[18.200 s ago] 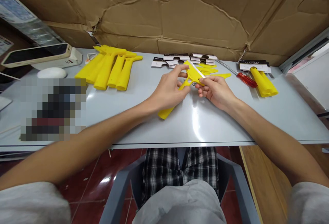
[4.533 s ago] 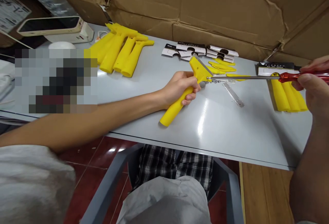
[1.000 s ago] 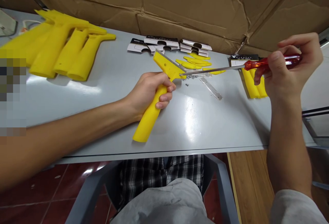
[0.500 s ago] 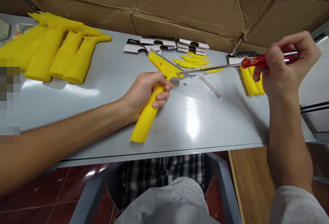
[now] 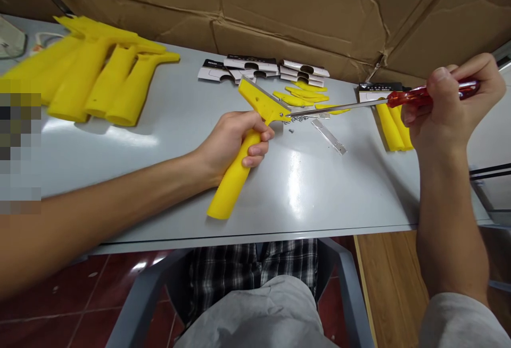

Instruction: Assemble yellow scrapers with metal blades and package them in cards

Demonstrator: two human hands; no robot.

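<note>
- Head view: the yellow scraper [image 5: 229, 188] is held slantwise over the near middle of the table [image 5: 295, 193], blade end pointing away from the person, butt toward the near edge.
- The left hand [image 5: 233, 143] has its grip wrapped around the scraper's handle, just below the blade end.
- The right hand [image 5: 447, 116] has its grip closed on the red handle of the screwdriver [image 5: 411, 97], well off to the right.
- The screwdriver's tip stands just beside the screw [image 5: 281, 115] at the scraper's right corner; whether it touches the scraper, I cannot tell.
- The step in hand looks like working that screw; which way it turns does not show.
- To do it well, line the shaft up with the screw, since a slanted tip would probably slip out of the recess.
- Press lightly while turning, and stop at firm resistance; the yellow body looks like plastic, so its thread could strip.
- Hold the left fingers below the blade end, clear of both the metal edge and a slipping tip.
- Mind the loose screws [image 5: 295, 119] and the metal strip [image 5: 329, 137] lying under and beside the shaft; a careless sweep could scatter them.
</note>
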